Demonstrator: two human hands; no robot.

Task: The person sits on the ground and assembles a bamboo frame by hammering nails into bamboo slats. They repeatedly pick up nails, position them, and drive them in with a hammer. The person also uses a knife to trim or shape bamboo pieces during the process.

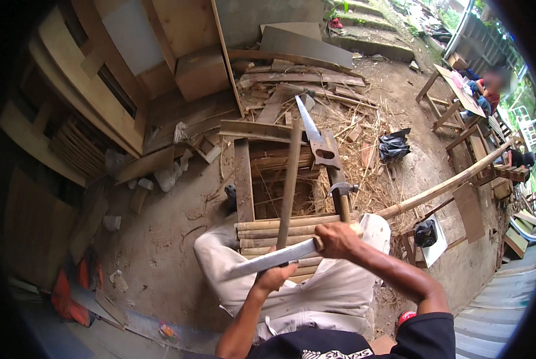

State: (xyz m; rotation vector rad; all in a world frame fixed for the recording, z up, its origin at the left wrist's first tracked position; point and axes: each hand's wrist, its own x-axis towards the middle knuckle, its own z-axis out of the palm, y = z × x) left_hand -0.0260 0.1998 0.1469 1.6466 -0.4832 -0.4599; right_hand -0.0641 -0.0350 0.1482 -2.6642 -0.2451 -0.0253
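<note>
The right grip [338,240] clasps a machete [268,261]. The left grip [274,277] holds a stick [290,188] (saw [318,141] and hammer [343,188] lie beyond).

I wear a black T-shirt [292,345] with a white print [336,354] across its front. Its right sleeve [429,336] is plain black, short and wide, and leaves my forearm [399,273] bare. My hands [338,240] are bare too, with fingers and knuckles uncovered. Below the shirt I have on pale, greyish-beige trousers [316,305], loose in the leg and creased into soft folds over my thighs. A small whitish cord [270,326] shows near the waist, and a few dark specks mark the cloth.
</note>
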